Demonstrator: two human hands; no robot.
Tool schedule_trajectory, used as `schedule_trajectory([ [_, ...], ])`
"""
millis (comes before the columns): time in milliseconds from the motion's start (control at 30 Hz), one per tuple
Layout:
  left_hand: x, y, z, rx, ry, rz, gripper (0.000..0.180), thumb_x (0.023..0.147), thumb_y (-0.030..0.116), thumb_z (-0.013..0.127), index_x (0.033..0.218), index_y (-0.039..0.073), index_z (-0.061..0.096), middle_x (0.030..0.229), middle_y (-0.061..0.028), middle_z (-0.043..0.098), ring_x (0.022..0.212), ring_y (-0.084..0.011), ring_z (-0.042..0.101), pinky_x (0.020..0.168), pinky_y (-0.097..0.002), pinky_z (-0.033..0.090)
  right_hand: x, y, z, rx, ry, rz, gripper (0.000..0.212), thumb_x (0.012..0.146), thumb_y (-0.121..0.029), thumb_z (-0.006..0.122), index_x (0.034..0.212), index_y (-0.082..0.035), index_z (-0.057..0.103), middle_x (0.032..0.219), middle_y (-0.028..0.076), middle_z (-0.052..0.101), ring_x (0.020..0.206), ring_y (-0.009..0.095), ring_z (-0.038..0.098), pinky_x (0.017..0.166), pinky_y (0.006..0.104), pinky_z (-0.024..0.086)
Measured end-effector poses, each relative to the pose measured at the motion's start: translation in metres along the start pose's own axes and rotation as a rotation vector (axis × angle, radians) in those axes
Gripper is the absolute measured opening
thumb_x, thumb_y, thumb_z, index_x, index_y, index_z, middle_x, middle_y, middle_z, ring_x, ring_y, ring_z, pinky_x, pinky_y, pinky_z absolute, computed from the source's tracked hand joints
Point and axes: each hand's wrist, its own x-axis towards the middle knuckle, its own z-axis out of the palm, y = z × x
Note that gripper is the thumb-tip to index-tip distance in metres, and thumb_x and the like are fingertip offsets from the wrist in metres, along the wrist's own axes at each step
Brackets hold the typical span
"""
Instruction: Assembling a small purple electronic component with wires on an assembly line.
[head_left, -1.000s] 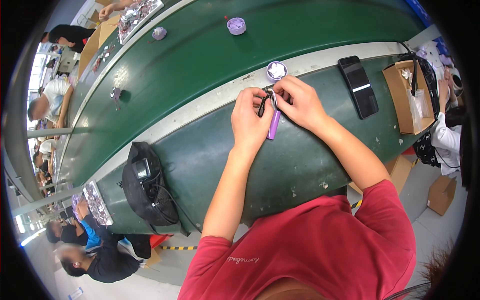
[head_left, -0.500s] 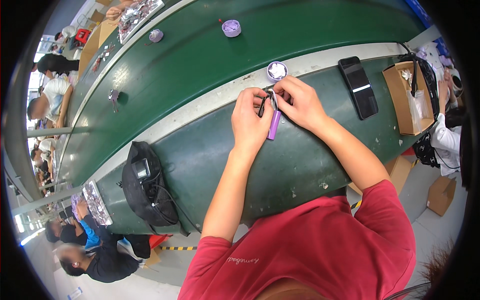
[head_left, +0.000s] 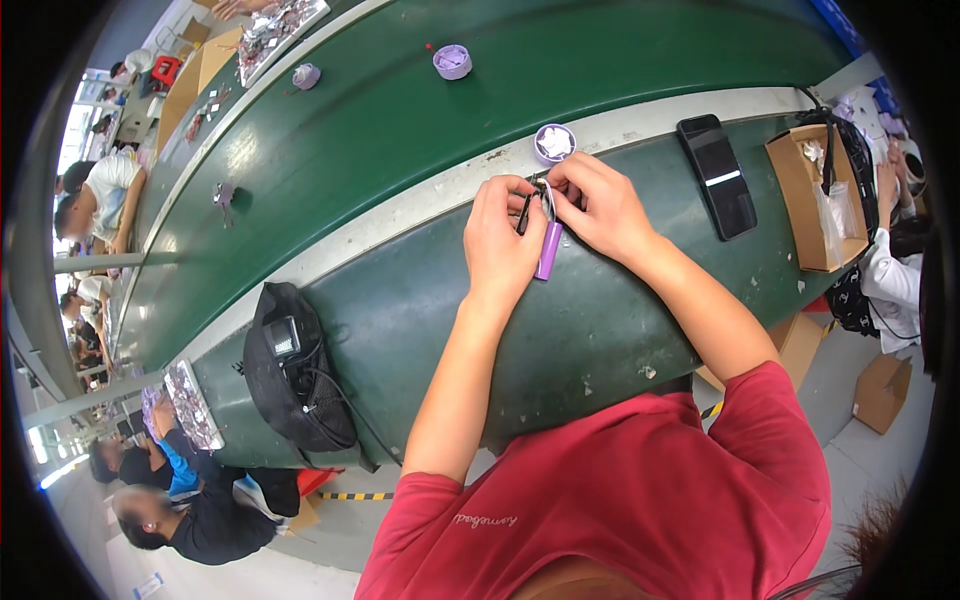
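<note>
My left hand is closed, its thumb and fingers pinched on a small black piece. Fingertips touching almost the same spot, my right hand is closed in a pinch too; what it grips is mostly hidden. A purple cylinder sticks out below the fingertips toward me, beside my left thumb. Something whitish shows between the two hands, too small to name. Just beyond my right fingers, a round lilac tub with white pieces in it stands by the metal edge strip.
A black phone and an open cardboard box lie to the right. At left is a black bag with a cable. Lilac tubs sit on the green belt beyond the metal strip. Other people work at left and right.
The lilac tubs on the green belt have shifted a little to the left and nearer. My hands and the purple cylinder stay almost in the same place.
</note>
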Motion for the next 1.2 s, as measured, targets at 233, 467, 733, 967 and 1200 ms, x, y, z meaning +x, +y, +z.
schedule_trajectory([
  [233,-0.0007,0.0008,0.0001,-0.001,-0.001,0.005,0.017,0.089,0.004,0.072,0.103,0.002,0.062,0.092,-0.0069,0.066,0.077,-0.0155,0.064,0.067,-0.0298,0.054,-0.0016,0.0006,0.0004,-0.009,0.004,0.002,0.012,0.085,-0.001,0.071,0.094,-0.001,0.062,0.089,0.010,0.062,0.074,0.023,0.068,0.066,0.0351,0.054],
  [467,-0.0003,-0.0001,0.0008,-0.003,0.010,0.030,0.017,0.089,0.004,0.071,0.103,0.002,0.062,0.091,-0.0072,0.066,0.077,-0.0151,0.064,0.067,-0.0292,0.054,-0.0015,0.0007,-0.0006,0.000,-0.004,0.007,0.012,0.085,-0.001,0.071,0.094,-0.001,0.062,0.088,0.009,0.062,0.073,0.022,0.067,0.066,0.0349,0.054],
  [733,-0.0005,0.0003,0.0004,-0.016,0.008,0.012,0.016,0.089,0.004,0.071,0.103,0.002,0.062,0.091,-0.0072,0.065,0.077,-0.0150,0.064,0.067,-0.0290,0.054,-0.0001,-0.0011,-0.0009,0.004,0.003,0.005,0.012,0.085,-0.001,0.071,0.094,-0.001,0.062,0.087,0.009,0.062,0.072,0.022,0.066,0.065,0.0343,0.054],
  [967,-0.0007,-0.0009,0.0010,-0.029,0.006,0.003,0.016,0.089,0.004,0.071,0.102,0.002,0.062,0.092,-0.0069,0.065,0.076,-0.0152,0.063,0.067,-0.0292,0.054,0.0006,-0.0006,-0.0012,-0.003,0.000,0.008,0.012,0.085,-0.001,0.071,0.094,-0.001,0.062,0.088,0.009,0.062,0.073,0.022,0.067,0.066,0.0338,0.054],
  [1200,0.0000,0.0020,0.0003,-0.032,0.011,-0.002,0.016,0.088,0.002,0.071,0.102,0.002,0.062,0.093,-0.0073,0.065,0.077,-0.0155,0.063,0.067,-0.0294,0.054,0.0008,0.0009,-0.0009,0.000,-0.002,0.002,0.012,0.085,-0.001,0.071,0.094,-0.002,0.062,0.089,0.009,0.063,0.073,0.022,0.067,0.066,0.0339,0.055],
])
